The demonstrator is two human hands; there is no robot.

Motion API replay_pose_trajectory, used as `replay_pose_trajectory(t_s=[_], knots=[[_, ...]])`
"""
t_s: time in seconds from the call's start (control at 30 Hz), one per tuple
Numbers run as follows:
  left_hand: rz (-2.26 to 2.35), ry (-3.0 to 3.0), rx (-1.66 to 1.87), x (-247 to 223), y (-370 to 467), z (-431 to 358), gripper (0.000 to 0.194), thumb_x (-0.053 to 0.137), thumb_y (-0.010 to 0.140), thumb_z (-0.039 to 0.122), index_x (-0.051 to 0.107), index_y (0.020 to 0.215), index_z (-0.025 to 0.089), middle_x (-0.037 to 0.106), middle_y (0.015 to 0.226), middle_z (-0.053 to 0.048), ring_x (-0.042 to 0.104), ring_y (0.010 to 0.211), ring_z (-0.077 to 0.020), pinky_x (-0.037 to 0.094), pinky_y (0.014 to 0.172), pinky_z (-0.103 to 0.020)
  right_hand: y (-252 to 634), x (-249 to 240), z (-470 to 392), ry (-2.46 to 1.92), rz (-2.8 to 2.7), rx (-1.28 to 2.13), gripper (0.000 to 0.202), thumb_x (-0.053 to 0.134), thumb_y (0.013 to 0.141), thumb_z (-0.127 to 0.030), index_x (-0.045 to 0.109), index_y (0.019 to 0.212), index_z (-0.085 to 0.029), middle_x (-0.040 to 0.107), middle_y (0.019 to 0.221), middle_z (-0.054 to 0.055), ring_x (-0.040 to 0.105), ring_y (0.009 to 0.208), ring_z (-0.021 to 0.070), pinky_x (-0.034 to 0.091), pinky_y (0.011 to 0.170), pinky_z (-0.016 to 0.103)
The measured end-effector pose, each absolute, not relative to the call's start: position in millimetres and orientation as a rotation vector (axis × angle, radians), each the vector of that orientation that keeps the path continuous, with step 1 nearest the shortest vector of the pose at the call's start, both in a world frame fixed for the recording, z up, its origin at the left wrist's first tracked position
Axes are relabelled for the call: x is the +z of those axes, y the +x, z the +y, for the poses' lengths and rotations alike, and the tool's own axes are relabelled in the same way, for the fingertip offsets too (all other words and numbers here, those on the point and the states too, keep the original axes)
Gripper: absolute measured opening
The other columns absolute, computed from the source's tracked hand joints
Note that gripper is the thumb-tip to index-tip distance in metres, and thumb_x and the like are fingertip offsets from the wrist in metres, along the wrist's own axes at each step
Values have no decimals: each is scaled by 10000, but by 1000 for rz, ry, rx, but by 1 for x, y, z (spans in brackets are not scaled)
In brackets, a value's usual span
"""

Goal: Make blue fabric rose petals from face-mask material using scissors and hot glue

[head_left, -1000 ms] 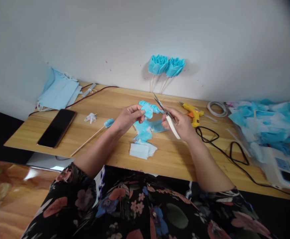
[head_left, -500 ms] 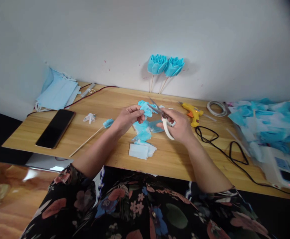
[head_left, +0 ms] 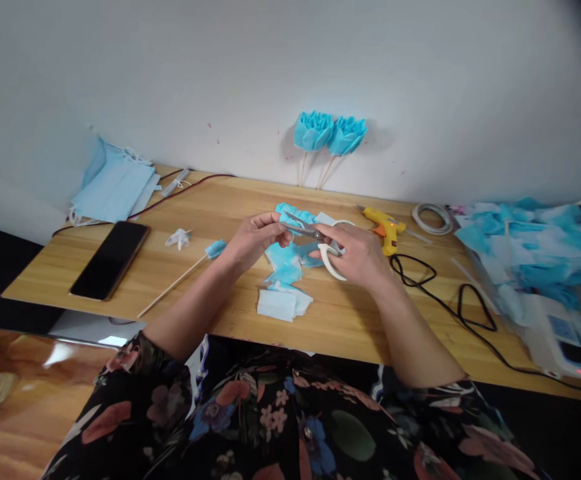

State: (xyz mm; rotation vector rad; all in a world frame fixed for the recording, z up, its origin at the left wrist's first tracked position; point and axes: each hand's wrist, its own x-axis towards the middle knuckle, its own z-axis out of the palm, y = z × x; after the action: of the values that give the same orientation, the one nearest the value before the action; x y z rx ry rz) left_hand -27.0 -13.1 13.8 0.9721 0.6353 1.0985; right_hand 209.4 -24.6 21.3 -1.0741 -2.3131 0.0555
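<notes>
Two blue flowers [head_left: 313,131] look done, ruffled thin-fabric cups on skinny sticks against the wall, but the third stick [head_left: 170,287] lying on the surface [head_left: 225,297] only has a small rolled tip [head_left: 215,249], so I'd call that one barely started. The left hand [head_left: 260,233] is pinched tight on a crinkly blue piece [head_left: 285,208] over the surface, and the right hand [head_left: 358,250] is curled around white-handled scissors [head_left: 316,235], blades spread at it, so trimming looks unfinished. Soft, flat scraps [head_left: 284,267] sit just below.

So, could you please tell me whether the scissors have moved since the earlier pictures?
Yes: the scissors have swung to the left, their tips now farther from the yellow glue gun.
</notes>
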Motion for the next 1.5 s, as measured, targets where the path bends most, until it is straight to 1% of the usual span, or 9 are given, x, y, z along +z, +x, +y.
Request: replay_pose_trajectory(t_s=[0.3,0.43,0.57,0.8,0.97,1.13,1.23,1.4,1.5], knots=[[603,983,1104,12,-28,-13,275,854,699,355,718,803,140,719,714,-39,643,663,-126,505,713,-277,206,24,-27,-1150,-2248,240,359,721,877,-424,725,1194,-253,718,838,36,599,690,173,457,663,321],[632,992,1124,13,-28,-13,270,831,712,368,711,787,138,718,711,-44,647,646,-133,512,705,-291,209,21,-24,-1208,-2130,587,443,778,806,-460,723,1206,-278,705,840,-1,549,642,138,442,610,282],[699,989,1168,14,-29,-11,272,802,721,374,672,691,138,689,635,-36,612,571,-120,486,634,-274,216,17,-17,-1178,-1874,860,536,785,766,-514,716,1223,-243,681,839,1,571,680,146,476,626,283],[673,978,1148,14,-30,-9,321,798,727,414,664,707,124,702,674,-54,634,613,-131,493,654,-274,212,21,-23,-1154,-1899,704,542,792,761,-507,725,1222,-231,661,796,8,550,641,142,475,602,286],[720,981,1168,12,-28,-8,374,881,641,420,661,735,132,685,651,-18,608,603,-110,477,651,-257,207,24,-27,-1141,-1968,509,511,758,794,-533,734,1203,-229,714,842,43,600,659,167,497,625,310],[769,1001,1178,11,-27,-7,406,897,617,449,659,730,139,663,627,0,582,580,-98,460,628,-250,206,26,-28,-1116,-1995,478,471,756,800,-517,743,1174,-231,726,845,48,602,658,170,501,629,319],[787,1058,1144,11,-28,-7,392,852,676,478,649,688,143,659,632,-12,570,581,-99,452,622,-254,204,24,-28,-1132,-1935,590,484,780,771,-515,734,1174,-252,712,827,27,604,653,166,514,634,324],[818,1357,985,12,-26,-14,344,778,777,452,654,664,151,622,615,-3,532,584,-96,410,601,-244,195,15,-26,-1127,-1640,979,612,820,691,-562,679,1202,-257,721,917,36,683,813,211,561,717,361],[811,1478,922,11,-23,-18,321,755,806,404,627,643,159,575,596,7,490,572,-92,359,566,-243,188,10,-26,-1070,-1505,1179,661,841,650,-570,641,1206,-272,698,912,20,668,802,183,550,693,324]])
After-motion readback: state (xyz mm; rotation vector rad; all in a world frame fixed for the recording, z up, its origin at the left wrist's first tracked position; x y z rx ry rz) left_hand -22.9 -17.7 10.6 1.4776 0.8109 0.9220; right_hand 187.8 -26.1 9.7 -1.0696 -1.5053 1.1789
